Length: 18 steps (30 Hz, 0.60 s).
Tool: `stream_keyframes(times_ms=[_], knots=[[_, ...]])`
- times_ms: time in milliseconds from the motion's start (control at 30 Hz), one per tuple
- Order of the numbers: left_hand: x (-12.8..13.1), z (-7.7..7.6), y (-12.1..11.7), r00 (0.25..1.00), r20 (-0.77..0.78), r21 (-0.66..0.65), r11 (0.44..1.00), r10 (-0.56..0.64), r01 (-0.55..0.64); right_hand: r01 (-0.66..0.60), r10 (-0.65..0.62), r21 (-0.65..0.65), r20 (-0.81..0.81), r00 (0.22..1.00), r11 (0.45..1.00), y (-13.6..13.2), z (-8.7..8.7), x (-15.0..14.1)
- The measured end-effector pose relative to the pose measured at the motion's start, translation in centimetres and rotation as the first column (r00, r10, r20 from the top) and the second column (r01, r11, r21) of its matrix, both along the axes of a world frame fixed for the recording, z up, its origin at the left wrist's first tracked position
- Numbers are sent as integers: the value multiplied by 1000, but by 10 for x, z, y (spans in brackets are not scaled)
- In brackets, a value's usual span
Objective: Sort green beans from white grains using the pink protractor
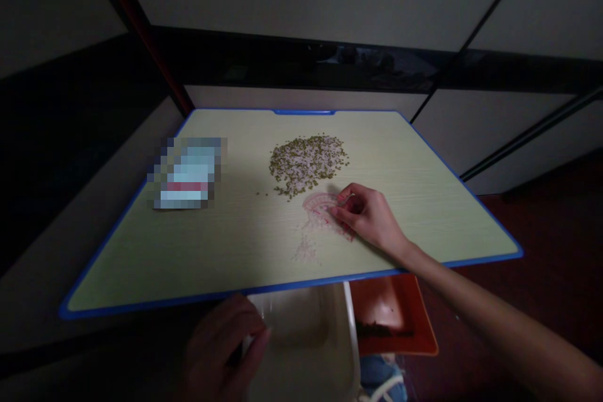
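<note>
Pink curved piece is lying just nearside of the seed pile, long axis slanting nearward to the right. My right hand, the nearer, is seemingly pinching its right end. Left hand is hanging farther nearside; can't tell its grip.

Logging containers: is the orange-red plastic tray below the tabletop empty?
Not empty: dark matter lies in the orange-red tray, with bare surface showing beside it. Cannot tell what it is.
</note>
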<state>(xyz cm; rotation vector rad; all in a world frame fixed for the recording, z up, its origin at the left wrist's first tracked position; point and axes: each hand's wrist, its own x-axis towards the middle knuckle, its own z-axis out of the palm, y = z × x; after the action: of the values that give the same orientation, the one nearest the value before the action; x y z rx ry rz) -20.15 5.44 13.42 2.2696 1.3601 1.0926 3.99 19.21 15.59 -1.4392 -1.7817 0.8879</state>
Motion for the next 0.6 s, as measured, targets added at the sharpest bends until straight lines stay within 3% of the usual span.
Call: stream_keyframes(times_ms=[133,233,333,467,600], knots=[[4,-45,-31,970,99,-70,974,220,-214,-27,27,-5,-4,1000,1000,-6,-1,-9],[4,-82,-45,904,164,-156,915,396,-372,-46,46,-2,6,999,999,-11,-2,-15],[8,-110,-53,818,247,-306,843,519,-442,-52,52,-2,6,999,999,-16,-3,-21],[21,-131,-54,688,369,-510,755,625,-413,-42,37,-44,-100,994,998,-20,-5,-25],[27,-136,-52,545,506,-634,717,669,-292,-105,66,-123,-282,957,987,-8,-8,-22]])
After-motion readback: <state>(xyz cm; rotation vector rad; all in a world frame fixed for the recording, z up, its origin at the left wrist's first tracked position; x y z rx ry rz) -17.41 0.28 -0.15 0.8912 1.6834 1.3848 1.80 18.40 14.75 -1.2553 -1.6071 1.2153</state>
